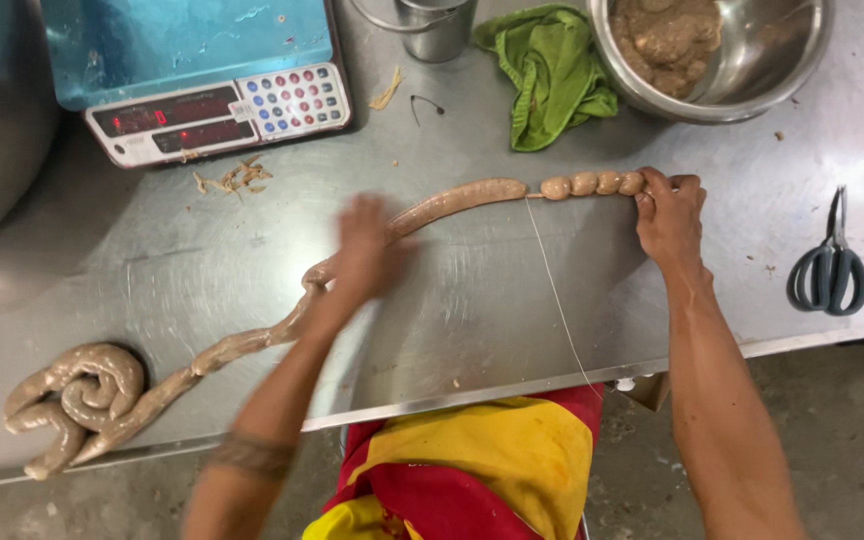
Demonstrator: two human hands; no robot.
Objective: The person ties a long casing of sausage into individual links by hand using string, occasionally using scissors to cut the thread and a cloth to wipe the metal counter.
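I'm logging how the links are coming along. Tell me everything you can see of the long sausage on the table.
The sausage is one pale pinkish-brown filled casing lying across the steel table. Its left end is coiled near the front edge; from there it runs up and right. The right end is tied into four small round links, pinched by the right hand. The blurred left hand lies over its middle. A thin white string hangs from the first tie towards the table's front edge.

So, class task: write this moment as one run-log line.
left hand: blurred, on sausage | right hand: grip on tied links | string: hangs off table edge | scissors: right, untouched
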